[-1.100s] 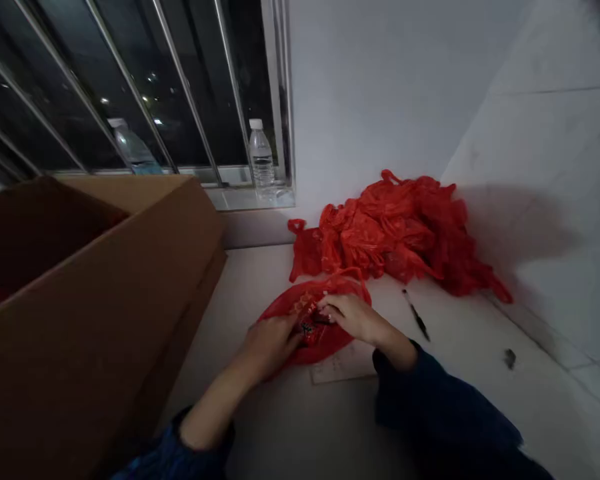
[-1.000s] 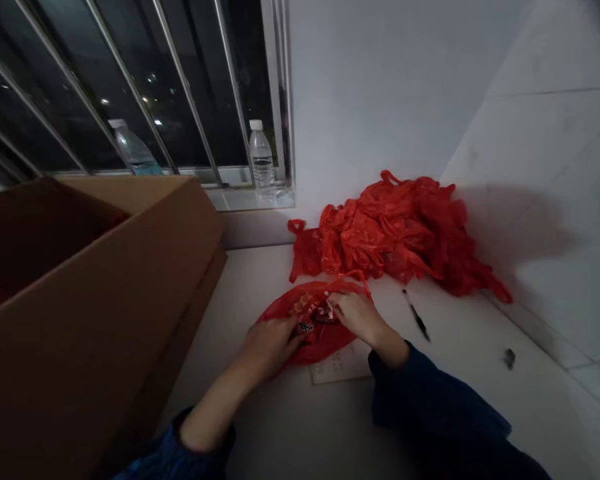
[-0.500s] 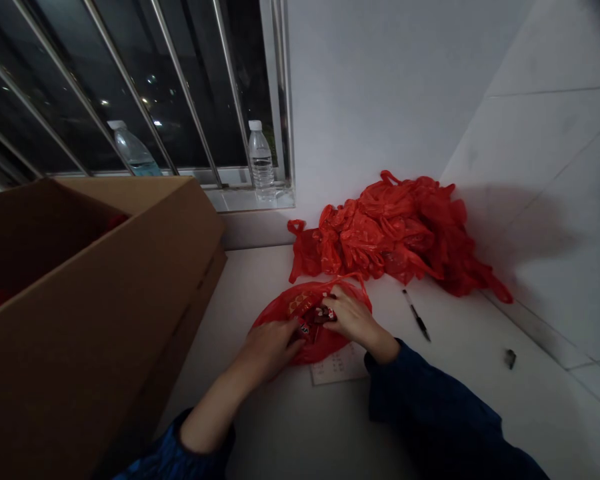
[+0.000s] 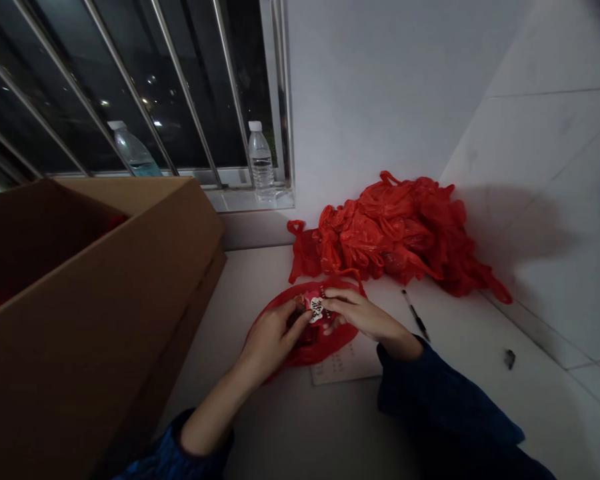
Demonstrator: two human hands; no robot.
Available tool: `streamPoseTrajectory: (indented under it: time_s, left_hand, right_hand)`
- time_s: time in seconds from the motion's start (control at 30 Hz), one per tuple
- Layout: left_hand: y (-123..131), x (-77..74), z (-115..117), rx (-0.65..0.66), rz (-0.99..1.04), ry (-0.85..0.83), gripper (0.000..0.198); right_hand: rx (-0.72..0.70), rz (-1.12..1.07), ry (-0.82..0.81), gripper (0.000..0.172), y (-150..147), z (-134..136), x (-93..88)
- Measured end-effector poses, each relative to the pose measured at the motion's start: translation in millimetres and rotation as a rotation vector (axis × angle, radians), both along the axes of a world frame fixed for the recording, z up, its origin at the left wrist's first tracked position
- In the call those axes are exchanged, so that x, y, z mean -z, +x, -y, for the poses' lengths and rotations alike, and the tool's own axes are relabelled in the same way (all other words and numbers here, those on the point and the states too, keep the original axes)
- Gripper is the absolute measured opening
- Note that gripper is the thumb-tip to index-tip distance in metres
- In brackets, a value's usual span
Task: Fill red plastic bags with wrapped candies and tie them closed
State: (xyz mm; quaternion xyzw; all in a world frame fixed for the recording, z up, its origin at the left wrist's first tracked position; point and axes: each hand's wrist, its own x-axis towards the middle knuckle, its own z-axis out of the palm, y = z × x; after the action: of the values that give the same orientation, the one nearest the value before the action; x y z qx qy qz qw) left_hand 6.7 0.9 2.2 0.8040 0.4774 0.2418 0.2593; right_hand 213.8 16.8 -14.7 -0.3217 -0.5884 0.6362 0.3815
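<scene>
Box: open cardboard box (image 4: 145, 273), left of the bag and well apart from it, with something red inside that is too dark to make out.
Far bottle: clear bottle (image 4: 134, 152) before the window bars (image 4: 180, 80), beyond the bag and far to its left; the box hides its base.
Near bottle: clear, white-capped bottle (image 4: 261, 163), upright on the sill (image 4: 235, 200), beyond the bag and a little left.
Left hand: hand (image 4: 270, 337) over the bag's left side, thumb and fingers at the packet's left edge; whether this grip is clamped, I cannot tell.
Bag: red bag (image 4: 330, 343), spread open on the white surface (image 4: 275, 427).
Packet: pink-red packet (image 4: 316, 309) with a white patch and dark writing, between both hands over the bag's mouth.
Paper: marked sheet (image 4: 343, 368), partly under the bag's near right side.
Right hand: hand (image 4: 353, 313) over the bag's right side, its grip clamped on the packet's right edge.
Pile: heaped red bags (image 4: 395, 230), just beyond the bag and to its right, by the wall (image 4: 370, 100).
Pen: black pen (image 4: 417, 317), lying right of the bag.
Scrap: small dark bit (image 4: 509, 359), well right of the bag, too blurred to identify.
</scene>
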Motion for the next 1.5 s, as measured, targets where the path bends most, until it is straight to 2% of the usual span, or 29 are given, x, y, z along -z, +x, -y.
streamPoseTrajectory:
  time_s: [0.1,0.27,0.47,0.57,0.7,0.77,0.9,1.0,1.27,1.5]
  left_hand:
    - [0,-0.6,1,-0.008,0.14,-0.02,0.032]
    - [2,-5.9,6,0.077,0.245,-0.159,0.031]
    - [4,-11.8,7,0.022,0.325,-0.114,0.031]
    - [6,-13.5,8,-0.019,0.417,-0.136,0.035]
    - [8,-15.8,10,-0.115,0.619,-0.141,0.036]
    - [8,-17.5,10,-0.114,0.665,-0.156,0.037]
    - [5,-21.4,9,-0.014,0.638,-0.272,0.038]
    - [3,-23.6,10,0.032,0.623,-0.292,0.038]
    - [4,-25.8,14,0.01,0.566,-0.233,0.038]
    - [2,-22.3,11,0.007,0.46,-0.214,0.04]
  right_hand:
    - [0.027,-0.004,0.044,0.028,-2,8,-12.0]
    - [0.209,0.127,0.233,0.033,-3,12,-23.0]
    - [0.115,0.207,0.308,0.031,-2,15,-28.2]
    - [0.119,0.173,0.283,0.031,-5,19,-29.6]
    - [0.062,0.105,0.118,0.031,-7,22,-29.7]
    - [0.046,0.092,0.086,0.032,-5,22,-30.4]
    - [0.099,0.038,0.116,0.03,0,22,-34.6]
    - [0.117,0.051,0.149,0.029,3,22,-37.9]
    - [0.106,0.093,0.199,0.032,6,22,-38.4]
    - [0.083,0.128,0.21,0.027,9,16,-33.1]
